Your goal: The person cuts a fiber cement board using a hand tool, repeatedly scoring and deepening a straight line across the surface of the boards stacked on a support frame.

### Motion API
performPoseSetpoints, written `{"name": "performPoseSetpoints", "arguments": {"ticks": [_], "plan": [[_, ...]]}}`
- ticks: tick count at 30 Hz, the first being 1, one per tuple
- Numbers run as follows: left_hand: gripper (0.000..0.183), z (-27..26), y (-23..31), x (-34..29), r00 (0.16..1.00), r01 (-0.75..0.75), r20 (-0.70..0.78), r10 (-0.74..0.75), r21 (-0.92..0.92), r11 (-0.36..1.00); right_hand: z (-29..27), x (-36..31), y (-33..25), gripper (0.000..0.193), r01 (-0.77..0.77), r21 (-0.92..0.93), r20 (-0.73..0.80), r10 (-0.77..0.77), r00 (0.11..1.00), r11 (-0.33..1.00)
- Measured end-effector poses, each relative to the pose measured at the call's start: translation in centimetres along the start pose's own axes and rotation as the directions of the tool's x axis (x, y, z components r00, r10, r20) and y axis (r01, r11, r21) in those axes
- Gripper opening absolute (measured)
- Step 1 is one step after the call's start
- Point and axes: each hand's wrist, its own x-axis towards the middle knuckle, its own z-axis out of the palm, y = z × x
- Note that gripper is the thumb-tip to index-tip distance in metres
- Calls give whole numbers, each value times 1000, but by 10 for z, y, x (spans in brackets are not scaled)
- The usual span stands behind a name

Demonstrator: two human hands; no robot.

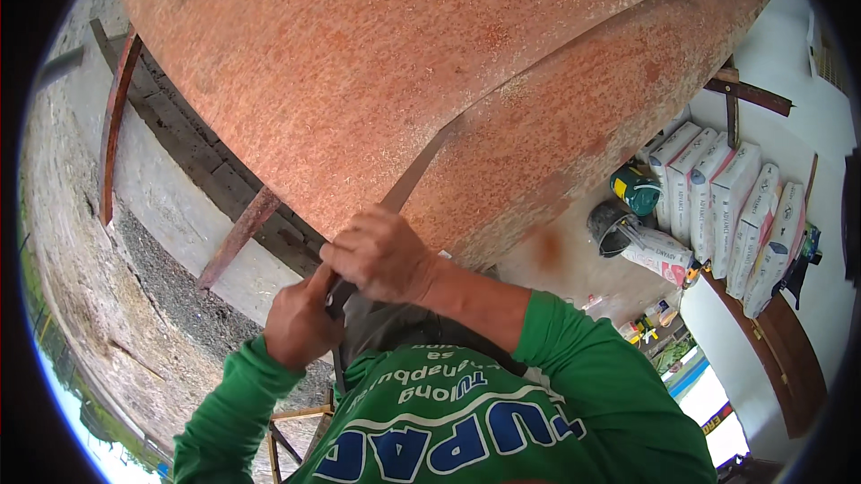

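A hand saw (418,168) stands with its blade in a large reddish board (350,62). Its blade meets the near end of a long cut that runs up to the board's far right edge, with pale sawdust along it. My left hand (303,326) is closed around the dark handle (339,296), close to my body. Just above it, my right hand (381,255) is wrapped over the saw where handle and blade meet, which hides that part. The strip right of the cut sits slightly apart from the main sheet.
Rusty steel bars (238,237) show under the board's left edge, beside a concrete ledge (170,161). At right, several white sacks (735,192) lean against a wall, near a black bucket (611,228) and a green container (635,190). A brown wooden panel (773,358) stands lower right.
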Motion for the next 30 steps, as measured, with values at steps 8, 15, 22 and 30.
{"name": "performPoseSetpoints", "arguments": {"ticks": [8,15,22,30], "plan": [[39,32,2,83,997,-76,25,76,4,997,-24,-8,69,22,-115,-87,70,121,990,990],[35,-14,6,-35,1000,-7,-8,7,4,1000,2,1,-47,11,8,-16,157,-6,988,1000],[31,46,32,138,996,-84,-12,85,76,994,-44,-5,129,20,-78,-88,-22,77,997,993],[36,-12,15,-38,996,83,44,-83,1,997,-3,-2,-39,11,-16,16,81,15,997,1000]]}}
